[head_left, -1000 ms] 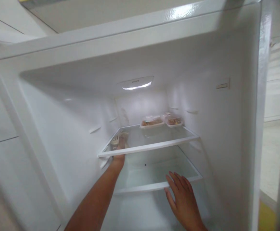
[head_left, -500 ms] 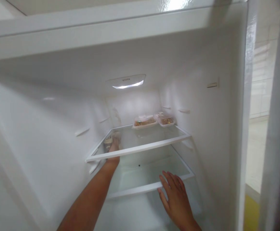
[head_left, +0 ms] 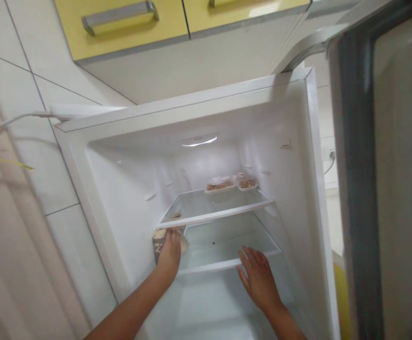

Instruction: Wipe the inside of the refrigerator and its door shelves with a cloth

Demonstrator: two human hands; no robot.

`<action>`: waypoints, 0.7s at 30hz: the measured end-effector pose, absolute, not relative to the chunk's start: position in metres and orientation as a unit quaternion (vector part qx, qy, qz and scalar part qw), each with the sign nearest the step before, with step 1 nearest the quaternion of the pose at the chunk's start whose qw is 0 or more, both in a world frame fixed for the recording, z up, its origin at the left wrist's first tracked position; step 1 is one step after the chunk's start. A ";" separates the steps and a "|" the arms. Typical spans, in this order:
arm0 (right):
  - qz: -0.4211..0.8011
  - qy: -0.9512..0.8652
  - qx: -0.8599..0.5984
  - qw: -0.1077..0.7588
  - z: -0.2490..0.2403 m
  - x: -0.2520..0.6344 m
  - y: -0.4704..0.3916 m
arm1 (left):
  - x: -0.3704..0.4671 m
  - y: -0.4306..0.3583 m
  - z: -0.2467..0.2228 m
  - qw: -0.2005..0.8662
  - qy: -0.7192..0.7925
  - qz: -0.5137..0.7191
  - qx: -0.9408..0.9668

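Inside the open fridge, my left hand (head_left: 171, 248) is closed around a brown and cream patterned package (head_left: 159, 243) at the left side, just under the upper glass shelf (head_left: 195, 204). The package's back part shows dimly through the glass; its contents cannot be made out. My right hand (head_left: 258, 276) holds nothing, its fingers apart at the front edge of the lower glass shelf (head_left: 227, 263). Whether the fingertips rest on that edge is hard to tell.
Two wrapped food trays (head_left: 220, 185) sit at the back right of the upper shelf. The open fridge door (head_left: 356, 189) stands on the right. Yellow cabinets (head_left: 128, 42) hang above, and a pinkish curtain (head_left: 11, 236) is at the far left.
My left hand has drawn the package forward from beneath the upper shelf. The right hand stays near the lower shelf's edge. My view has moved back, showing cabinets and wall.
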State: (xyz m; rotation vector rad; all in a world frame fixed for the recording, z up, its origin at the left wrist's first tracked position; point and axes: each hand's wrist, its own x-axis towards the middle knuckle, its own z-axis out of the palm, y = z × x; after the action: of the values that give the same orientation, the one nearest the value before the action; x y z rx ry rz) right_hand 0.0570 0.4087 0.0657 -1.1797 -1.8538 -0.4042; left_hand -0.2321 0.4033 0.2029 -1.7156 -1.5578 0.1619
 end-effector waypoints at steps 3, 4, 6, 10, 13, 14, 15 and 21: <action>-0.158 -0.744 -0.473 0.445 0.066 0.056 0.408 | -0.235 0.365 0.207 0.436 -0.598 0.166 -0.652; -0.158 -0.742 -0.473 0.448 0.065 0.056 0.408 | -0.237 0.353 0.207 0.440 -0.592 0.176 -0.653; -0.159 -0.741 -0.471 0.451 0.065 0.056 0.409 | -0.243 0.328 0.204 0.444 -0.578 0.173 -0.662; -0.165 -0.744 -0.468 0.448 0.064 0.055 0.410 | -0.255 0.294 0.198 0.455 -0.552 0.145 -0.684; -0.170 -0.743 -0.472 0.443 0.065 0.055 0.410 | -0.257 0.291 0.198 0.452 -0.544 0.142 -0.692; -0.171 -0.742 -0.473 0.443 0.065 0.055 0.410 | -0.256 0.295 0.198 0.453 -0.547 0.143 -0.689; -0.172 -0.742 -0.472 0.443 0.065 0.055 0.409 | -0.255 0.300 0.199 0.454 -0.551 0.143 -0.686; -0.178 -0.744 -0.470 0.441 0.064 0.056 0.410 | -0.243 0.360 0.207 0.422 -0.575 0.099 -0.694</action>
State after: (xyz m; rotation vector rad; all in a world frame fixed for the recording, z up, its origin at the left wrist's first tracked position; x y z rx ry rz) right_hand 0.0562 0.4098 0.0641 -1.1661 -1.8476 -0.4425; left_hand -0.2434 0.3600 0.2068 -1.7385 -1.4400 0.2473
